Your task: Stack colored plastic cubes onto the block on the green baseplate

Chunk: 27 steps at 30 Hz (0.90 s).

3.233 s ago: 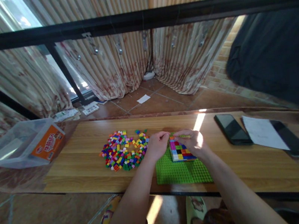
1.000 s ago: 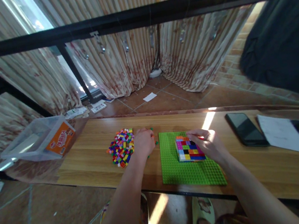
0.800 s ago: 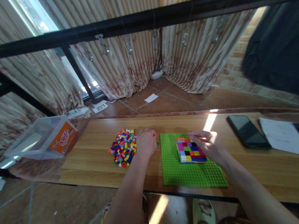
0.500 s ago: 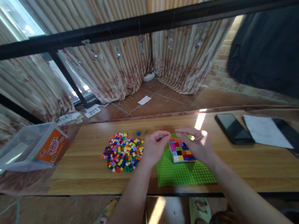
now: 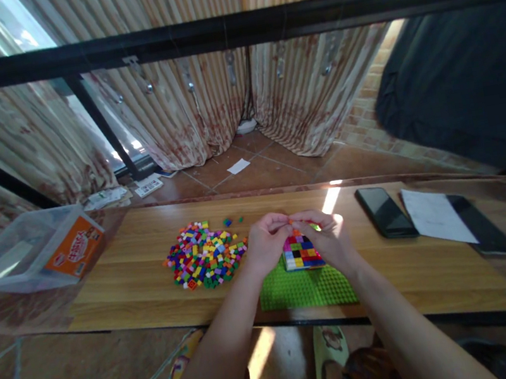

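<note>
Above the far side of a multicoloured brick build, the fingertips of both hands meet around a small orange toy brick, which they mostly cover. My left hand is closed in a pinch, thumb against fingers. From the other side, my right hand pinches at the same spot and hides the build's right part. Flat, with rows of coloured bricks on top, the build sits on a green studded baseplate. Left of my left hand lies a loose pile of small coloured bricks.
Two stray bricks lie behind the pile. A clear plastic box with an orange label stands at the far left. Toward the right are a black phone, white paper and a dark flat device. A black rail crosses beyond the wooden table.
My left hand has moved right with the orange brick, and its fingertips now meet those of my right hand. The whole view has shifted slightly.
</note>
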Motion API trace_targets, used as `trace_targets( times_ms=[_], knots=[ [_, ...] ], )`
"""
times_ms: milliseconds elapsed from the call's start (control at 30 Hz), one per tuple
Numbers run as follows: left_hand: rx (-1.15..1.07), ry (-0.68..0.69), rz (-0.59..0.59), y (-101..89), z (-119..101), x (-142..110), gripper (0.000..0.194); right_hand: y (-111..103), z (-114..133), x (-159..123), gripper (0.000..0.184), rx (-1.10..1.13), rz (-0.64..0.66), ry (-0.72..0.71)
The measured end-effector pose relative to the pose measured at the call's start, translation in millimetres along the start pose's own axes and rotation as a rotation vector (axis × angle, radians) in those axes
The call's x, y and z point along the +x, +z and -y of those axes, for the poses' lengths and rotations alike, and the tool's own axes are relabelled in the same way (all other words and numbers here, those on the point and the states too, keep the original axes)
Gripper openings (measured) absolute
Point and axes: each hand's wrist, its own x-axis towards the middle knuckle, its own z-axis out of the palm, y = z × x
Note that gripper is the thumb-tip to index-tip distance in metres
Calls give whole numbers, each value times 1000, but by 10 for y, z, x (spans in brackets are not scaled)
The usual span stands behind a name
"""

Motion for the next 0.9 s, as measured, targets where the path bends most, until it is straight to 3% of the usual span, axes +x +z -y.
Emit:
trace_targets(
  times_ms=[233, 433, 733, 900],
  knots=[
    [277, 22, -193, -162, 109, 152, 18, -130, -116, 30, 18, -162, 13, 75],
    [327, -29, -96, -148, 206, 172, 26, -100, -262, 23, 15, -263, 84, 44],
    [356, -29, -59, -71, 332, 205, 29, -53, -333, -4, 20, -179, 80, 76],
    [370, -49, -48, -25, 375, 225, 32, -76, -292, -2, 21, -275, 95, -37]
  ],
)
